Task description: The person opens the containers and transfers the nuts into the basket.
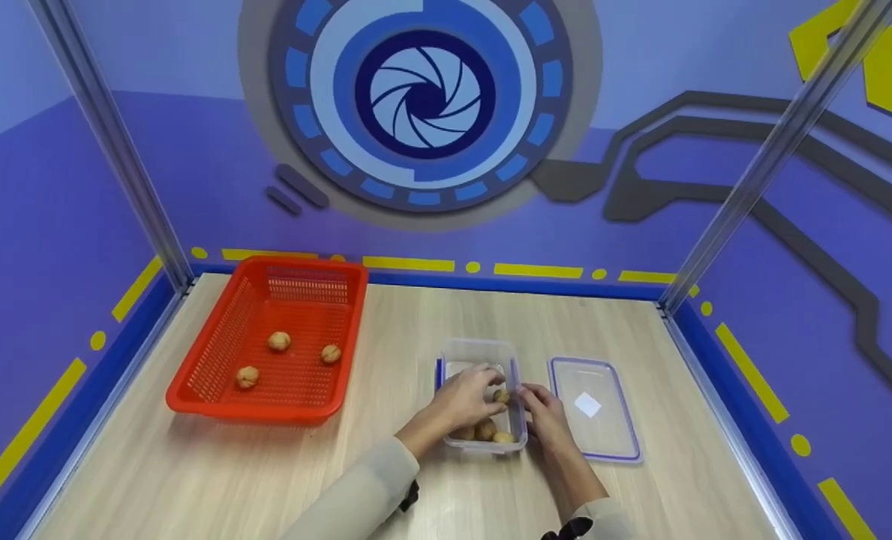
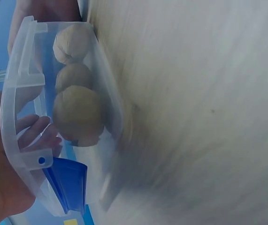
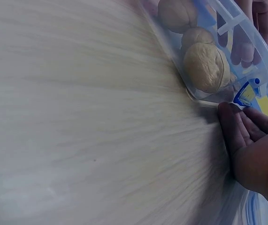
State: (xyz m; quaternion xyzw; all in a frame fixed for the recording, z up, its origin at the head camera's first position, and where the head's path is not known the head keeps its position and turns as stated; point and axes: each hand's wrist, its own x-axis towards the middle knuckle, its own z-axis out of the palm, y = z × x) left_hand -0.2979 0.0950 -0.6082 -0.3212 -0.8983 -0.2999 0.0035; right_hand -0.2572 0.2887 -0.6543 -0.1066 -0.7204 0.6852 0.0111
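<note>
Table (image 1: pixel 400 330): pale, streaked with wood grain, marked with a small dark speck (image 2: pixel 212 111) in the left wrist view. Carries, at back left in the head view, a red basket (image 1: pixel 265 410), upright, open side up. Bears, well apart to the right of that, a clear box (image 1: pixel 479 346), also upright and open, with blue clips (image 2: pixel 70 185). Holds, just beside the box on its right, a clear lid (image 1: pixel 612 424), lying flat, rimmed in purple, with a white patch (image 1: pixel 587 405) on it.

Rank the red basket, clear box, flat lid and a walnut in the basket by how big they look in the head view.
1. Red basket
2. Clear box and flat lid: too alike to rank
3. Walnut
</note>
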